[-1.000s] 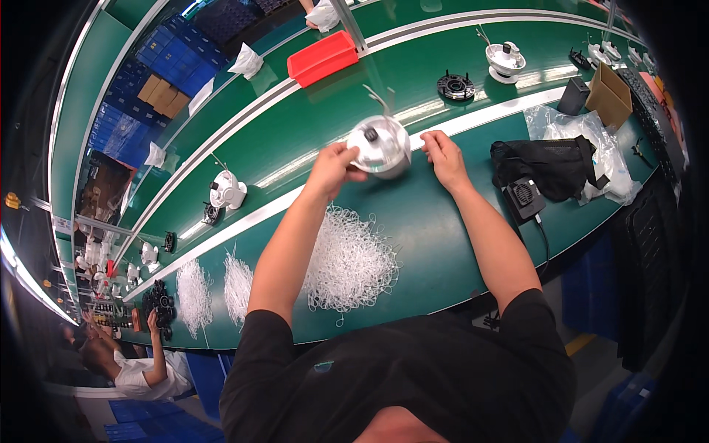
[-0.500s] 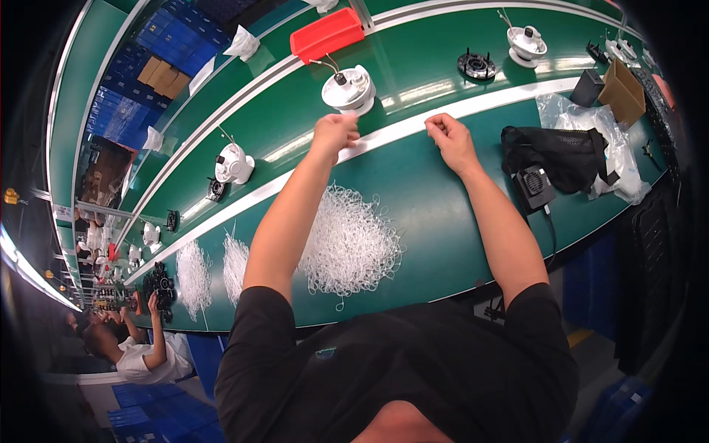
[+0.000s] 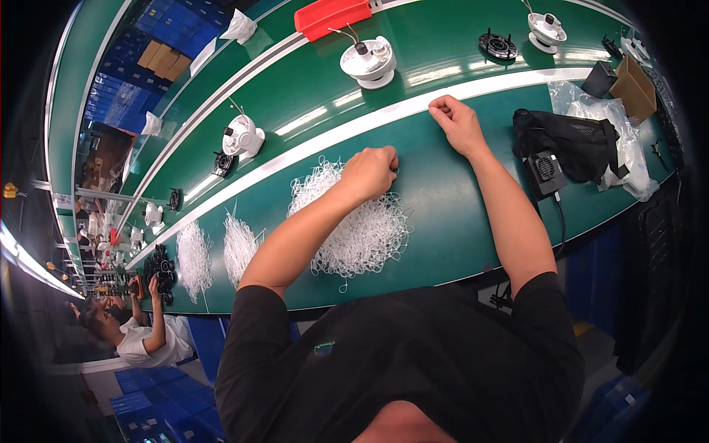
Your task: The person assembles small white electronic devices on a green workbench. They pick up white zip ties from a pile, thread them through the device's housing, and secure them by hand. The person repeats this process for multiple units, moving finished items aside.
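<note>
My left hand (image 3: 371, 172) is over the far part of a large pile of thin white looped cords (image 3: 364, 240), its fingers curled together. Whatever those fingers hold, if anything, is hidden. Further right, my right hand (image 3: 459, 127) hovers by the white rail (image 3: 413, 111) at the bench's far edge. Its thumb and fingertips are pinched, and what lies between them is too small to make out. Beyond the rail, a white round housing (image 3: 369, 65) with a dark part and wires on top stands on the green belt (image 3: 295, 96).
Two smaller cord piles, one (image 3: 240, 247) nearer and one (image 3: 193, 258) farther, lie leftward. A black mesh bag (image 3: 561, 144), a small fan-like device (image 3: 544, 173) and clear plastic (image 3: 583, 103) lie at right. More housings, black round bases (image 3: 498, 46) and a red tray (image 3: 332, 18) stand beyond. A co-worker (image 3: 151, 340) sits far left.
My left hand has come back from beside the white housing to the cord pile. My right hand stays pinched near the rail. The view has shifted slightly.
</note>
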A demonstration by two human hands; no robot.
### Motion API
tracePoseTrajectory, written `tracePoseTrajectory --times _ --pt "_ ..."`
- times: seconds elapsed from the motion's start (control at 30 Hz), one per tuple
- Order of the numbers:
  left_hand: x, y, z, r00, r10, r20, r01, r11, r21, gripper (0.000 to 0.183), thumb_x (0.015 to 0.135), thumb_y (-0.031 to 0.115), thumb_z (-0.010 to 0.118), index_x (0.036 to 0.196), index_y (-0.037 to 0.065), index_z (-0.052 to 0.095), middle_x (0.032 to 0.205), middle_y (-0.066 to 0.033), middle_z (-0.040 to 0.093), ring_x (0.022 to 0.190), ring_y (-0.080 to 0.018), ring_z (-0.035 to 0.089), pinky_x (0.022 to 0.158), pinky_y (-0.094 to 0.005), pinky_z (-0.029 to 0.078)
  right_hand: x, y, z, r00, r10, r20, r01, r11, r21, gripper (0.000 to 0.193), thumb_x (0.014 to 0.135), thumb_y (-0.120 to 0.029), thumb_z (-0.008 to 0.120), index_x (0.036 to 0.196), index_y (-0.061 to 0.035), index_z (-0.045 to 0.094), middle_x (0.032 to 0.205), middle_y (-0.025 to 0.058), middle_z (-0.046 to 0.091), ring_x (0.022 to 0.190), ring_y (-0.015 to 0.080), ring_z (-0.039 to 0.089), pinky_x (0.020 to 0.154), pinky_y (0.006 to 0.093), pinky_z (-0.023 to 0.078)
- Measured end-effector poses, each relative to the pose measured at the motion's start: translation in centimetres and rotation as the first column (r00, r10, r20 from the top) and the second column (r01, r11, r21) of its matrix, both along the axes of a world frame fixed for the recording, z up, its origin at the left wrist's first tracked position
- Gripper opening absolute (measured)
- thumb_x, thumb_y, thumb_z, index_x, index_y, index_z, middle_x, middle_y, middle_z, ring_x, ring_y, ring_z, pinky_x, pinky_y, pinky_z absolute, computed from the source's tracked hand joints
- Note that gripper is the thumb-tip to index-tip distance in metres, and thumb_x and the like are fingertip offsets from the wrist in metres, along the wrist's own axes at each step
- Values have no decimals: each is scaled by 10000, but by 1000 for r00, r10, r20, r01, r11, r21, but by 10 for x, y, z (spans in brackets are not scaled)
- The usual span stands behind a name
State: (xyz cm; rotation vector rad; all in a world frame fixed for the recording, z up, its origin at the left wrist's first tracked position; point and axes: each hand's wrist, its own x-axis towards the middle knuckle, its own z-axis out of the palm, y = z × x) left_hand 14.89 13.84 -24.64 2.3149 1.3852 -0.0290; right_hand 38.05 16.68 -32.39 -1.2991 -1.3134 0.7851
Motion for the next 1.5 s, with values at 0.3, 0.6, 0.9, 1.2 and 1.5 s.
tracePoseTrajectory --times 0.3,0.6,0.9,1.2,1.5 --pt "-9 3 -7 986 5 166 -12 999 45 149 855 85 640 983 14 662 977 -179 697 927 -373 663 804 -456 521 1 -1 0 1000 11 -10 -11 1000 -6 192 923 -187 653 1008 -16 673 833 42 680 745 113 621 705 272 505" --pt "-23 20 -5 923 176 343 -105 971 -217 154 884 129 679 964 -2 664 893 -91 689 824 -153 639 758 -313 511 0 -2 4 1000 25 -19 -25 999 -27 178 929 -172 653 1006 -13 671 830 12 653 760 91 582 717 249 485" --pt "-60 39 2 483 340 807 46 910 -412 85 963 98 623 1009 35 590 958 -80 686 843 -155 648 785 -305 531 0 -3 4 1000 18 -15 -19 999 -27 156 939 -160 648 991 -15 671 819 -7 629 768 76 550 711 231 462" --pt "-159 87 6 42 431 901 -751 609 -256 193 906 57 651 1053 -66 624 913 -127 692 694 -178 685 529 -269 566 -2 -4 8 1000 8 0 -8 1000 -24 174 927 -178 649 974 -12 668 807 26 658 748 106 588 711 263 489" --pt "-228 138 -28 -93 661 745 -868 313 -386 378 972 259 590 1094 -99 592 920 -153 679 672 -230 703 482 -305 566 -5 -5 5 999 -15 30 15 1000 12 212 930 -212 652 991 -12 688 823 51 670 748 135 594 710 285 486"
